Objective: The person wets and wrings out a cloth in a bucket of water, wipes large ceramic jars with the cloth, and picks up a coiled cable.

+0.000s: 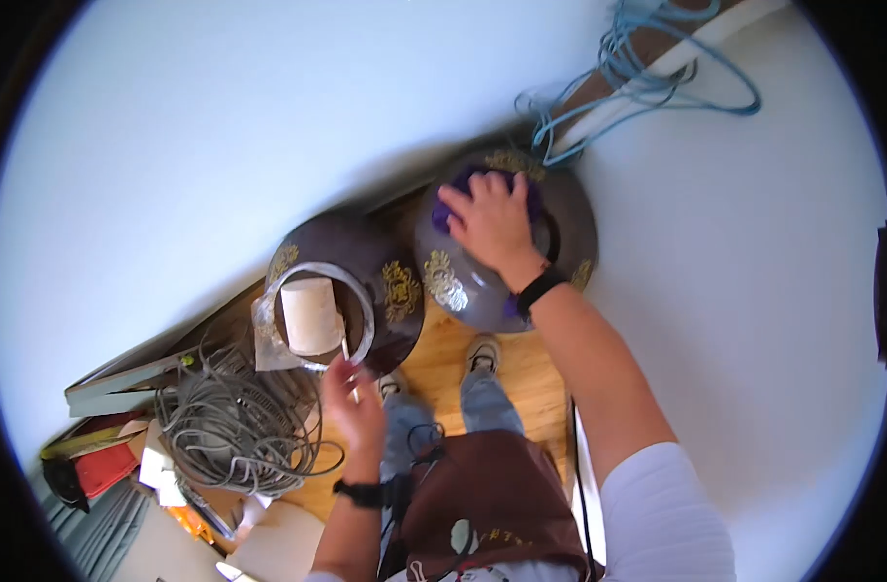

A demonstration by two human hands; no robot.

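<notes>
My right hand (492,223) presses a bunched purple cloth (446,199) onto the top of a dark, rounded jar (482,306) with gold ornaments. Its fingers are spread and curved over the cloth. Lower and to the left, my left hand (356,405) is closed around a thin white stick (346,347), whose upper end reaches the rim of a second dark jar (351,242). That jar's round opening has a pale rim (369,310), and a white paper roll (309,315) shows inside it. Some clear plastic wrap (269,339) hangs at the rim's left side.
A tangle of grey cable (240,427) lies left of my left hand, beside boxes and a red item (104,470). Blue cable (618,68) hangs at the upper right. White walls stand behind and right of the jars. My shoes (482,357) are on a wooden floor (438,373).
</notes>
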